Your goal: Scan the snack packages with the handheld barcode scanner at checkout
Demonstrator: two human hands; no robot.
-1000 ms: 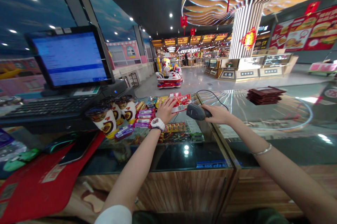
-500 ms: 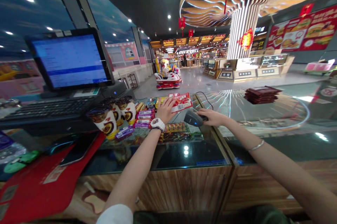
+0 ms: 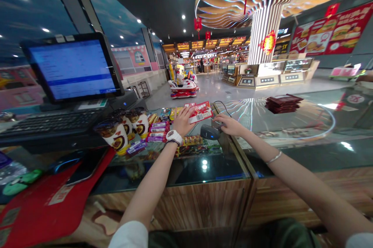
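My left hand [image 3: 183, 120], with a white watch at the wrist, grips a red packet [image 3: 201, 112] whose white barcode label faces up. Just right of it, my right hand [image 3: 229, 124] is closed round the handle of a dark barcode scanner [image 3: 210, 132]. The scanner's head points left, below the packet. Purple-wrapped snack bars [image 3: 159, 131] lie left of my left hand on the glass counter [image 3: 186, 172]. Patterned cups [image 3: 116, 137] stand farther left. Gold-coloured packs [image 3: 192, 140] are seen below my left hand.
A monitor [image 3: 72, 69] and keyboard [image 3: 55, 120] occupy the left side. A phone [image 3: 87, 165] lies on a red mat [image 3: 43, 213] at the front left. Dark red packets [image 3: 282, 104] are stacked at the right. A cable arches behind the scanner.
The whole view has shifted slightly. The scanner has turned a little, its handle now lying flatter and my right hand a bit higher against it. The red packet stays in my left hand.
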